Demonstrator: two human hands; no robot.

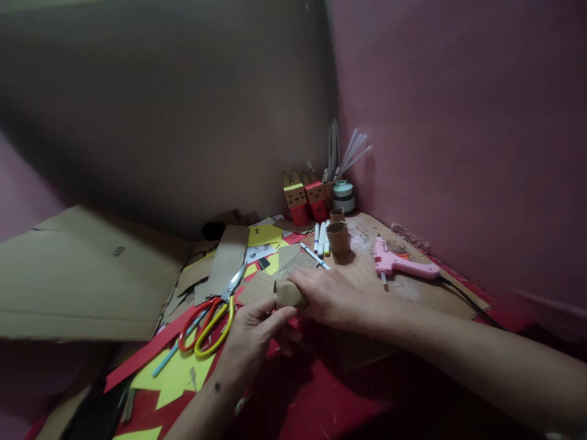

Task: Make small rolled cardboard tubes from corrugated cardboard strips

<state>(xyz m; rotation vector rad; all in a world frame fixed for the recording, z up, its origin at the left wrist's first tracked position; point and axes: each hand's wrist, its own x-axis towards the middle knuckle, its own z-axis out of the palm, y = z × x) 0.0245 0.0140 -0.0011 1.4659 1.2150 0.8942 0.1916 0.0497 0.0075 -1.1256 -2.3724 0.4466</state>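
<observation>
A short brown cardboard tube lies sideways between my two hands. My right hand is wrapped round its right end and top. At the tube's left rim my left hand pinches the edge with the thumb and forefinger, its other fingers curled below. Just left of that hand are scissors with one red and one yellow handle. Two more brown tubes, a nearer one and a smaller one, stand upright beyond my right hand.
A pink glue gun with a black cord lies at right. Several markers and yellow paper scraps are spread about. Two box-headed figures and a lidded jar stand at the back. A large cardboard sheet leans at left.
</observation>
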